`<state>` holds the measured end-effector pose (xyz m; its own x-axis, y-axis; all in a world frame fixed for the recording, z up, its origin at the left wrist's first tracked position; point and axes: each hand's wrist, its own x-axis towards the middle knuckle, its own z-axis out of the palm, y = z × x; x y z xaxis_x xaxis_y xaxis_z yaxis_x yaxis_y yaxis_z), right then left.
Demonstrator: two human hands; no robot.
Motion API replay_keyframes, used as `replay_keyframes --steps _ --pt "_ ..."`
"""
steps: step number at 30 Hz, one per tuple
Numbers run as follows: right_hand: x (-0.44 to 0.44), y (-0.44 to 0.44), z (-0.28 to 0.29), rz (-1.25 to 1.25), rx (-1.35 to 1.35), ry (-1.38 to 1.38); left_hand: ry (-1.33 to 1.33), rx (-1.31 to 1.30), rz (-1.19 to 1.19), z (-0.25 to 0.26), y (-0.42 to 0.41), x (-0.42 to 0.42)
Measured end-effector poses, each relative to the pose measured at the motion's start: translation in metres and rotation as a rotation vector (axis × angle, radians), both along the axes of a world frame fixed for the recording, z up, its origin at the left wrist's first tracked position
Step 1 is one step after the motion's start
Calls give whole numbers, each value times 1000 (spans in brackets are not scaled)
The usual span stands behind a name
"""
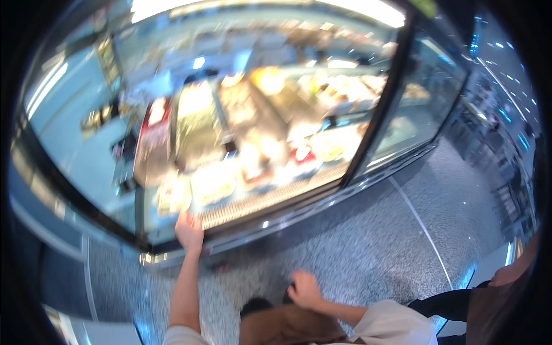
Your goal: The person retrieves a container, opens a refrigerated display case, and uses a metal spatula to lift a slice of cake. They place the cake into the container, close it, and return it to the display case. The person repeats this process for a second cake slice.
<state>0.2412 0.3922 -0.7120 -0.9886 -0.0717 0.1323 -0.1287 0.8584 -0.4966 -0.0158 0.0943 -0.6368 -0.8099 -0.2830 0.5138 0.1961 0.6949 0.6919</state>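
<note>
A lit glass display case stretches across the view before me, its contents smeared by motion blur. My left hand reaches out to the lower frame of the case, near its left corner. Its fingers overlap the frame, but their grip is too blurred to make out. Just beyond them lies a pale, food-like item. My right hand hangs low in front of my brown garment, away from the case, with its fingers curled. A dark shape beside its thumb is unclear.
Long trays of food slope up inside the case, with smaller portions in front. A dark upright post divides its glass. Speckled grey floor runs below. Another person's hand and dark clothing are at the lower right.
</note>
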Motion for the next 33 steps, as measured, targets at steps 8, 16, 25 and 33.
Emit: replay_keyframes --steps 8,16,25,33 --pt "28 -1 50 96 73 -49 70 -383 -393 84 55 26" --pt "77 18 103 -74 17 -358 -333 -296 -974 223 160 149" --pt "-28 148 401 -404 -450 184 -147 -296 -1068 474 173 187" --pt "-168 219 695 -286 -356 820 211 -215 -839 650 262 88"
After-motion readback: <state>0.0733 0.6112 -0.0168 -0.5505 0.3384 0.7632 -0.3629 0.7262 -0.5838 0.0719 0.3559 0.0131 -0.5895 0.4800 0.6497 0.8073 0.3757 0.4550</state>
